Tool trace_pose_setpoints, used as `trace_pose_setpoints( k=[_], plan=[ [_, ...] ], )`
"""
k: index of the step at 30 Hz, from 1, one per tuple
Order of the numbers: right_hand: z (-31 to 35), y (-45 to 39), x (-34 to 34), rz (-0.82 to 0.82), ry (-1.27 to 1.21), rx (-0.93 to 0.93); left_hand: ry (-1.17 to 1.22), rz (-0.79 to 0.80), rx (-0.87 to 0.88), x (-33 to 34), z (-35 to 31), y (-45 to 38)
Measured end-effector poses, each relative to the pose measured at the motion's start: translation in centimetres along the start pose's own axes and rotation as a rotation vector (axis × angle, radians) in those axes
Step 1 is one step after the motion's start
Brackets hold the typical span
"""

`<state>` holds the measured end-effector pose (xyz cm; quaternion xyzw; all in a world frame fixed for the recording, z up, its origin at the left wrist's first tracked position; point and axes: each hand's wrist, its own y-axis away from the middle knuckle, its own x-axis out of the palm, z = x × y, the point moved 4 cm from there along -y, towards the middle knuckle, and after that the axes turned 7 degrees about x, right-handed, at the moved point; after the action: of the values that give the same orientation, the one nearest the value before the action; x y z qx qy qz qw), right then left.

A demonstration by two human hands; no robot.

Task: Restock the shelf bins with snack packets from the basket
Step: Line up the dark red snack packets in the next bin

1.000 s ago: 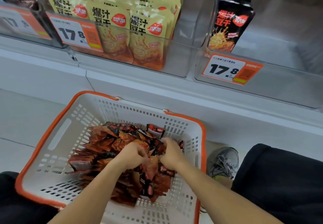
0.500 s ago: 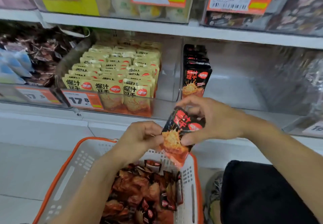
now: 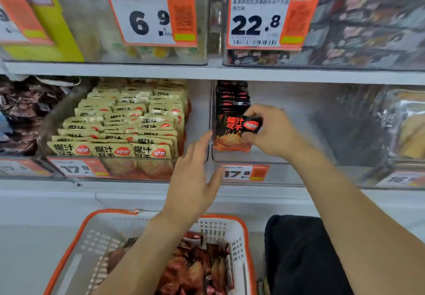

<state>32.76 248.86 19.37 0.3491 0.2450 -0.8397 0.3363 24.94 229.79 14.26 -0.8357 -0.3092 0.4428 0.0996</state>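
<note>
Our right hand pinching a black snack packet upright inside the clear shelf bin, against the black row behind, our left hand released, fingers spread, before that bin, basket below it

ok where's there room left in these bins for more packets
Free: the clear bin right of the black packet row, behind the right hand holding a black packet. Crowded: the yellow packet bin, packed front to back.

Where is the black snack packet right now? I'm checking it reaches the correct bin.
Head view, right of centre: the right hand holds the black snack packet at the front of the clear bin, before the row of black packets.
</note>
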Motion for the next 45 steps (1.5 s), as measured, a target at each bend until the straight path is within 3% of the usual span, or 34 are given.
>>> trace_pose_setpoints(
  k=[3, 12, 22, 42, 45],
  plan=[
    [-0.8, -1.4, 2.3, 0.017, 0.027, 0.039, 0.011, -0.019, 0.008, -0.2, 0.3, 0.2],
    [-0.6, -1.3, 3.1, -0.243, 0.199, 0.089, -0.048, 0.063, 0.122, -0.8, 0.1, 0.6],
    [-0.4, -1.0, 3.8, -0.200, 0.218, 0.053, -0.100, -0.039, 0.106, -0.1, -0.3, 0.6],
    [-0.8, -0.7, 3.4, -0.220, 0.120, 0.104, -0.111, -0.010, 0.101, 0.2, -0.2, 0.8],
    [0.0, -0.3, 2.5, -0.240, 0.144, 0.115, -0.082, -0.060, 0.084, 0.1, -0.3, 0.9]
  ],
)
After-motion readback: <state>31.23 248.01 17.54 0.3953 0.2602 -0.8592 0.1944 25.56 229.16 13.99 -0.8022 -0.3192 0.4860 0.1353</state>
